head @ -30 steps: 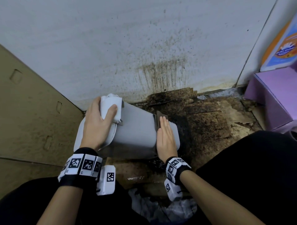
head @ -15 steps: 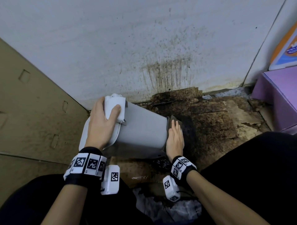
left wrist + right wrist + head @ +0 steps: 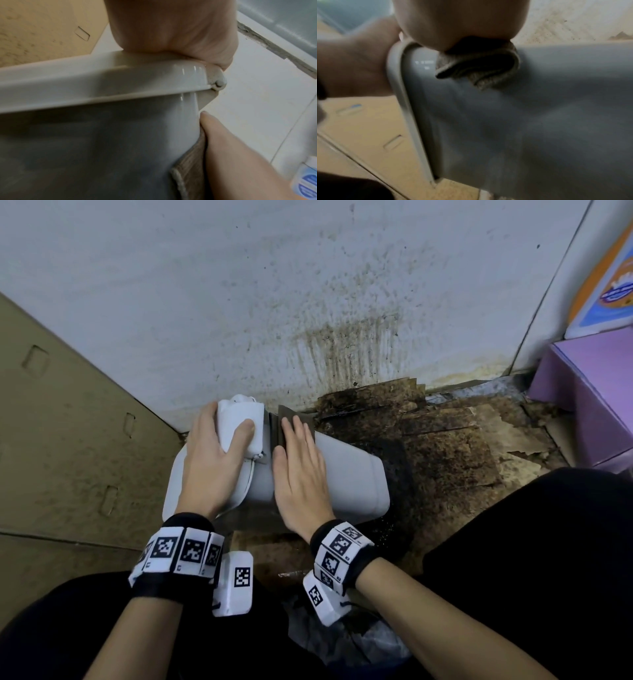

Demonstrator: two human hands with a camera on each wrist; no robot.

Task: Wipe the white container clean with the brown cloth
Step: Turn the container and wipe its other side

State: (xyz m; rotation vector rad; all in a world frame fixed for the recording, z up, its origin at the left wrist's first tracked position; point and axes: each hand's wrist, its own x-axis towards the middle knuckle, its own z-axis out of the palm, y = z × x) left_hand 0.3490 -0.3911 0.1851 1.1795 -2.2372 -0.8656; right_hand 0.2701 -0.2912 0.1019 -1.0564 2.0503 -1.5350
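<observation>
From overhead, the white container [image 3: 346, 474] lies tipped on its side on the stained floor [image 3: 455, 453] by the spattered wall [image 3: 274, 285], cardboard [image 3: 68, 422] to its left, a purple box [image 3: 589, 392] well to the right. The left hand [image 3: 209, 463] has its grip clamped round the lid end. The right hand [image 3: 301, 470] presses flat-fingered on the brown cloth [image 3: 291, 422].

At the left wrist, the cloth [image 3: 190, 169] sits between palm and container wall [image 3: 102, 148].

At the right wrist, the cloth [image 3: 479, 67] is bunched beside the rim [image 3: 399, 94]
</observation>
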